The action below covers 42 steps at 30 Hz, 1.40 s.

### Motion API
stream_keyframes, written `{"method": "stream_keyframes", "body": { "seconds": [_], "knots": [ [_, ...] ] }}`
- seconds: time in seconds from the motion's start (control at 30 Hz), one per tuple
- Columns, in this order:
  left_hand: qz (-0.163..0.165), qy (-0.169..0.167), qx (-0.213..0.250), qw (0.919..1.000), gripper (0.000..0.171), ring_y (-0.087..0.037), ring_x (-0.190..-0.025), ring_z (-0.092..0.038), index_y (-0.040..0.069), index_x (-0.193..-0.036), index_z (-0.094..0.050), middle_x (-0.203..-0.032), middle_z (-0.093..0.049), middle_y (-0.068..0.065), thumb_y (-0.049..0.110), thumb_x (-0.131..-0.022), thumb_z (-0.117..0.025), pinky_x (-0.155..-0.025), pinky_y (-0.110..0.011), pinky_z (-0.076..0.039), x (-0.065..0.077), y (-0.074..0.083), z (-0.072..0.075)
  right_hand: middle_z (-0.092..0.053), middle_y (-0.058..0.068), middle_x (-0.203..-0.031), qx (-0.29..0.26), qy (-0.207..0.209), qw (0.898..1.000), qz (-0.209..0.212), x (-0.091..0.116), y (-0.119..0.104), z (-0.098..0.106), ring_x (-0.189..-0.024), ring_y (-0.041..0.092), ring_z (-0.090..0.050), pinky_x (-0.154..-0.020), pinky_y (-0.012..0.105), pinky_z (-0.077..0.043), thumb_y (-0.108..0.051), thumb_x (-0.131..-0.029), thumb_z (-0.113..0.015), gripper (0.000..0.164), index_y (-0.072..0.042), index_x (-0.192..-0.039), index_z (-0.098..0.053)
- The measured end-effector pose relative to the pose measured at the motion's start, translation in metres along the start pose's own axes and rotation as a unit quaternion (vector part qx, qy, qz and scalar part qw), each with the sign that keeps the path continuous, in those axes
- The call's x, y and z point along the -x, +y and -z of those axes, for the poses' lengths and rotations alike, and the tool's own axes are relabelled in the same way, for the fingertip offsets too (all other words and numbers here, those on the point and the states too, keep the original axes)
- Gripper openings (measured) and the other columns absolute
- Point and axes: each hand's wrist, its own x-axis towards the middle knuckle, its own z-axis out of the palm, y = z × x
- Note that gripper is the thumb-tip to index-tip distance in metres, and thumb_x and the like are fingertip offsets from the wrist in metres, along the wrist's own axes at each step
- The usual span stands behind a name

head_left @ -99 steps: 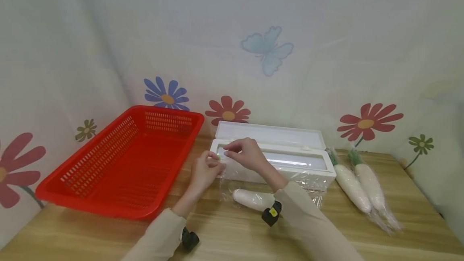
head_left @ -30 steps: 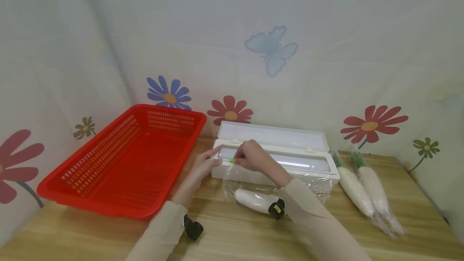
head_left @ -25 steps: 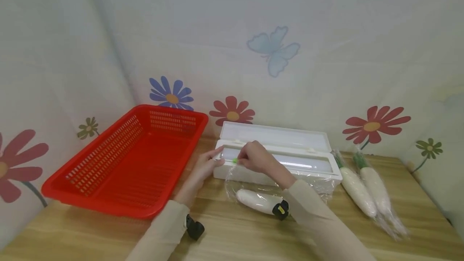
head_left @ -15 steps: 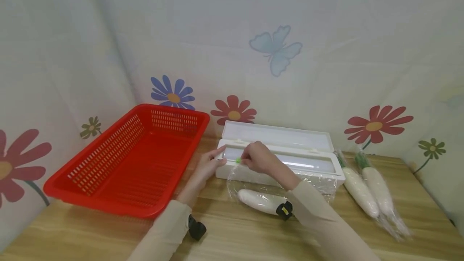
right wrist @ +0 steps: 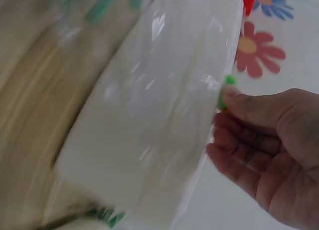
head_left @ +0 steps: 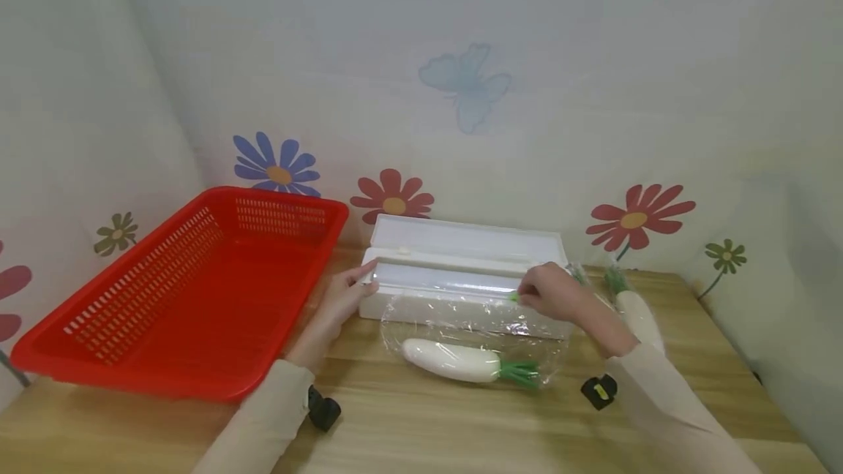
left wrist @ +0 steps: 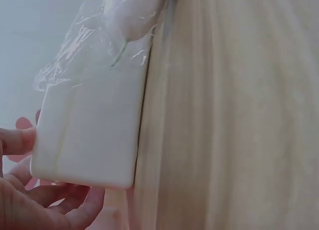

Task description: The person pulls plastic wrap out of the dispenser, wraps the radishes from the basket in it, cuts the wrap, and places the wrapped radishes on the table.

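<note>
A white cling film dispenser stands on the table with its lid tipped back and a film roll inside. My left hand holds its left end, thumb on the front edge and fingers around the end. Near the right end, my right hand pinches a small green slide cutter between thumb and fingers; the right wrist view shows the cutter at the box's edge. Clear film drapes from the box over a white radish with green leaf stubs, lying in front.
A red plastic basket stands on the left. At the right lies a wrapped radish; leaves of another show behind my right hand, the rest hidden by the arm. A flowered cloth hangs behind the table.
My right hand has slid the green cutter from the left end of the dispenser to near its right end. My left hand stays at the left end. The head view has shifted right.
</note>
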Motion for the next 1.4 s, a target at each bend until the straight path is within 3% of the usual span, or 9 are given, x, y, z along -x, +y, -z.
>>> {"method": "stream_keyframes", "body": {
  "seconds": [0.13,0.47,0.73,0.97,1.17,1.4],
  "knots": [
    [-0.006,0.003,-0.002,1.0,0.044,-0.032,-0.129,-0.033,0.004,-0.131,-0.047,-0.137,-0.04,-0.02,0.008,-0.087,-0.056,-0.106,-0.044,-0.024,0.0,-0.003,0.01,-0.066,0.004,-0.07,-0.007,0.007,1.0,-0.002,0.013,0.018,0.004,-0.062,0.013,-0.06,-0.059,0.027,-0.051,-0.004,-0.078,-0.068,0.005,0.001,-0.077,-0.069],
    [0.002,0.016,0.008,0.9998,0.043,-0.031,-0.128,-0.034,0.005,-0.128,-0.051,-0.135,-0.043,-0.017,0.007,-0.086,-0.057,-0.106,-0.045,-0.025,0.001,-0.002,0.006,-0.06,-0.002,-0.069,0.025,0.038,0.999,0.028,0.055,0.053,0.017,-0.061,0.006,-0.053,-0.054,0.023,-0.046,-0.002,-0.073,-0.071,0.004,-0.002,-0.076,-0.069],
    [-0.003,0.017,0.01,0.9998,0.043,-0.032,-0.127,-0.037,0.006,-0.128,-0.051,-0.133,-0.044,-0.02,0.007,-0.085,-0.058,-0.105,-0.044,-0.027,0.004,-0.002,0.004,-0.058,-0.006,-0.066,0.025,0.09,0.993,0.071,0.07,0.067,0.011,-0.057,-0.003,-0.045,-0.047,0.02,-0.041,0.003,-0.068,-0.074,0.009,-0.003,-0.073,-0.068],
    [-0.02,0.019,0.007,0.9996,0.044,-0.032,-0.127,-0.036,0.006,-0.128,-0.05,-0.133,-0.044,-0.02,0.007,-0.085,-0.057,-0.106,-0.043,-0.025,0.005,-0.004,0.006,-0.065,0.001,-0.074,-0.018,0.124,0.992,0.009,0.075,0.067,0.002,-0.066,-0.002,-0.054,-0.054,0.021,-0.049,0.004,-0.071,-0.071,0.011,-0.002,-0.08,-0.07],
    [-0.032,0.011,-0.021,0.9992,0.045,-0.034,-0.126,-0.036,0.005,-0.13,-0.049,-0.135,-0.042,-0.022,0.007,-0.086,-0.058,-0.105,-0.043,-0.028,0.005,-0.004,0.006,-0.066,0.005,-0.078,-0.057,0.165,0.985,-0.012,0.08,0.071,-0.006,-0.069,-0.003,-0.054,-0.054,0.02,-0.05,0.006,-0.071,-0.071,0.013,0.0,-0.082,-0.07],
    [-0.042,0.027,-0.034,0.9982,0.044,-0.036,-0.119,-0.044,-0.003,-0.127,-0.049,-0.129,-0.046,-0.026,0.001,-0.084,-0.058,-0.098,-0.043,-0.037,0.013,0.002,0.005,-0.067,0.012,-0.089,-0.099,0.152,0.979,-0.091,0.089,0.069,-0.009,-0.071,-0.004,-0.055,-0.059,0.02,-0.05,-0.009,-0.082,-0.066,0.015,0.001,-0.094,-0.069]
  ]
}}
